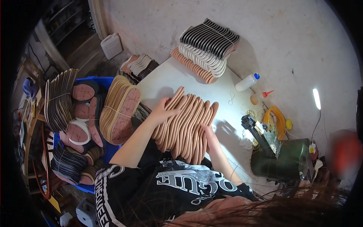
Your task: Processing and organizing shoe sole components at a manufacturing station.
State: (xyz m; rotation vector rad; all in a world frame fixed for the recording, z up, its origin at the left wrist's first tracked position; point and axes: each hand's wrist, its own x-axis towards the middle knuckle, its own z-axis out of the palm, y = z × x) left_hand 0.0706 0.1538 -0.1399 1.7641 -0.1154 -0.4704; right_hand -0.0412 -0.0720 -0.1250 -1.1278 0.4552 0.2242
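My left hand (163, 109) and right hand (209, 137) press flat on both ends of the row of tan soles (186, 126), gripping it between them. The row runs from ten o'clock to four o'clock on the white table (166, 77). Both hands are equally near.

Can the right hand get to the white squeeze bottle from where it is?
Probably yes. The right hand rests on the stack of tan soles, and the table between it and the white bottle looks bare, though it's a stretch.
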